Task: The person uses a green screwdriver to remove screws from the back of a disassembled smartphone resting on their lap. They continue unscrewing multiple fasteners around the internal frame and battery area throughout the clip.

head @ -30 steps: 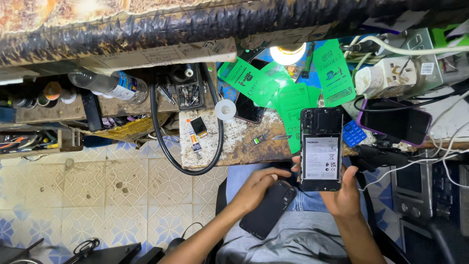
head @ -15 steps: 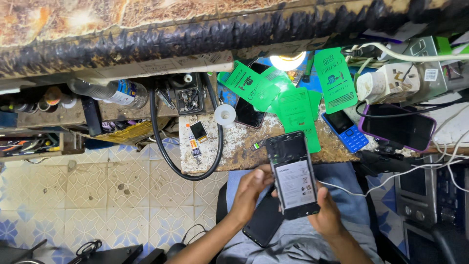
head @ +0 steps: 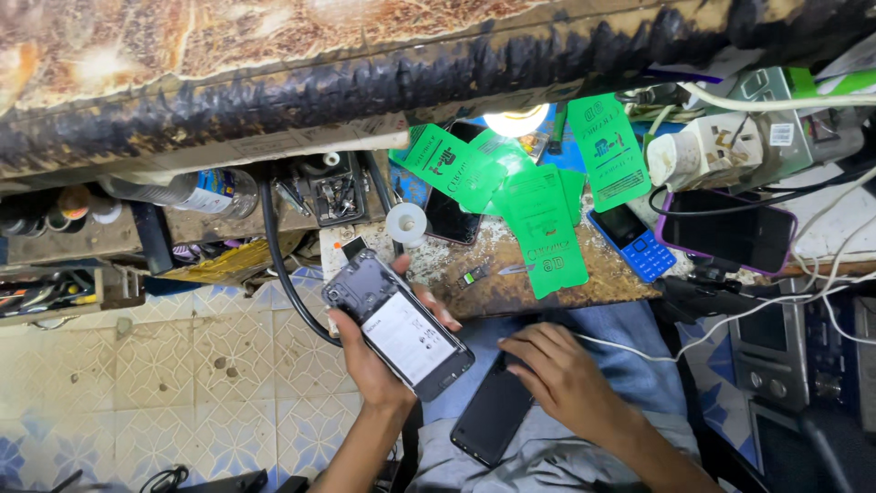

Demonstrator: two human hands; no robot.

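In the lower middle of the frame the left hand (head: 370,361) grips an opened phone (head: 398,323) with its back cover off, fingers wrapped around its edges so the battery with a white label faces up; the phone lies tilted, its camera end toward the upper left. Just to the right, the right hand (head: 558,377) rests palm down on the person's lap, fingers loosely spread, touching the top end of a black back cover (head: 491,413) that lies on the grey trousers. Above both hands sits the cluttered desk (head: 511,290), carrying green packets (head: 544,228), a blue keypad phone (head: 631,241), a roll of white tape (head: 406,224) and a purple-edged phone (head: 726,232) at the right. A black cable (head: 278,265) loops down the left side over the tiled floor (head: 173,383).
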